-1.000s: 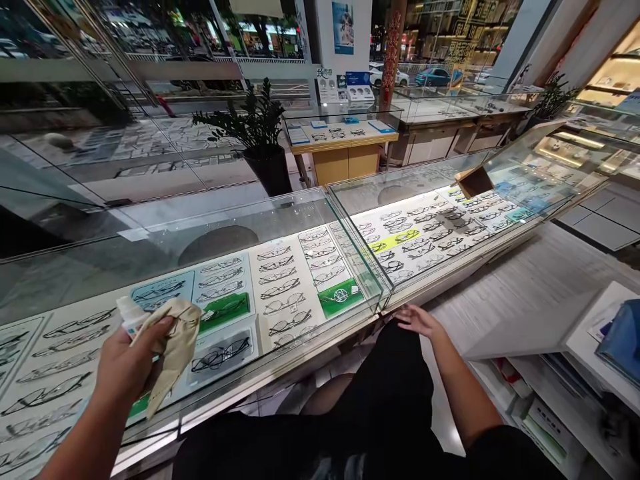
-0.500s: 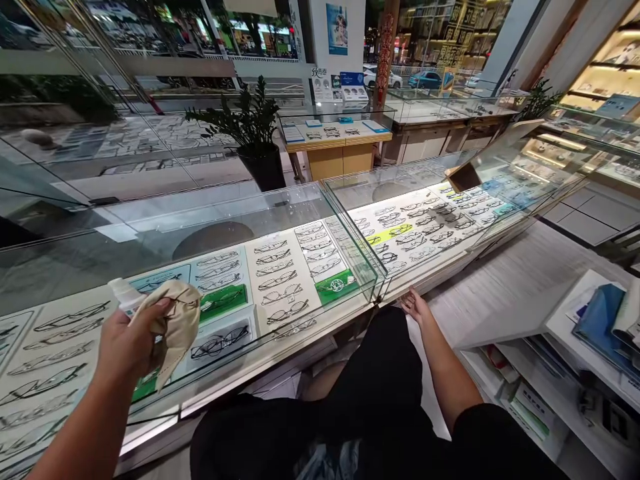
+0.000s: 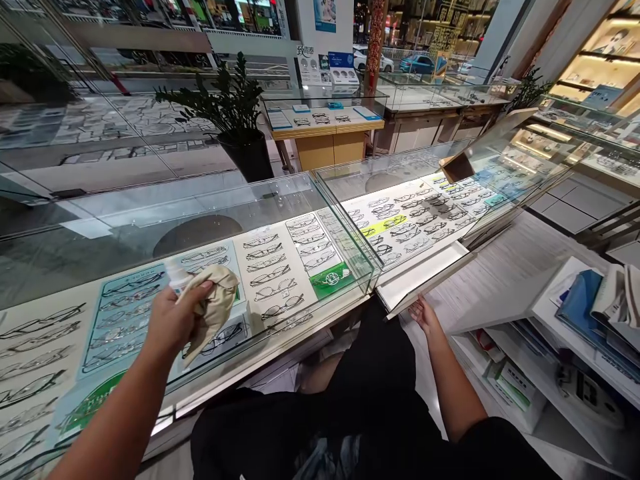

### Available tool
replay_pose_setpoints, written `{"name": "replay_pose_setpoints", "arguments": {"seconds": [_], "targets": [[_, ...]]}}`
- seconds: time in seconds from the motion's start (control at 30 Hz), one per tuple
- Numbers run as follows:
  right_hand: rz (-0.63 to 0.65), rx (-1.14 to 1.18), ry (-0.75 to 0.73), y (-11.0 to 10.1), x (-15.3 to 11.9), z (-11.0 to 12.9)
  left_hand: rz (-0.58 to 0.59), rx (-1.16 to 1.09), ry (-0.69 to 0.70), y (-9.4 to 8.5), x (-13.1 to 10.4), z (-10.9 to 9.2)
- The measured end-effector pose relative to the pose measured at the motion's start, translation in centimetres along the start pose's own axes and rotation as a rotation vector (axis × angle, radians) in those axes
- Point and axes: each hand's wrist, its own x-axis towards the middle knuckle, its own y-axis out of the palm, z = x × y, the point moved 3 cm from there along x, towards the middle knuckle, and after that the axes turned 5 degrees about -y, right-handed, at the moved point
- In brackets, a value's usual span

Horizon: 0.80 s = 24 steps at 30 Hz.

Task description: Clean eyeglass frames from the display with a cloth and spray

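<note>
My left hand (image 3: 173,320) is closed around a beige cloth (image 3: 216,303) and a small white bottle (image 3: 176,273), held above the left glass display case. Under the glass, rows of eyeglasses (image 3: 270,273) lie on white, blue and green panels. My right hand (image 3: 424,315) is at the front edge of a shallow white drawer (image 3: 425,273), its fingers hooked on the edge. The drawer stands pulled out from beneath the right display case (image 3: 395,200), and its white bottom shows.
A potted plant (image 3: 240,127) stands behind the cases, near a small display table (image 3: 330,130). White shelves (image 3: 500,320) with folders and papers are at my right. A brown-ended panel (image 3: 457,168) leans over the right case. My knees are under the counter.
The drawer under the right case has slid out towards me with my right hand at its front. My left hand, with the cloth and bottle, appears further right over the case.
</note>
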Motion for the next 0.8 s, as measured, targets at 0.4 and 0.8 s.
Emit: {"name": "replay_pose_setpoints", "arguments": {"seconds": [0.4, 0.8], "targets": [[-0.110, -0.012, -0.004, 0.8, -2.0, 0.8, 0.027, -0.062, -0.054, -0.1, 1.3, 1.6], [-0.211, -0.015, -0.027, -3.6, -5.3, 0.9, 0.041, -0.138, -0.015, -0.1, 1.4, 2.4]]}}
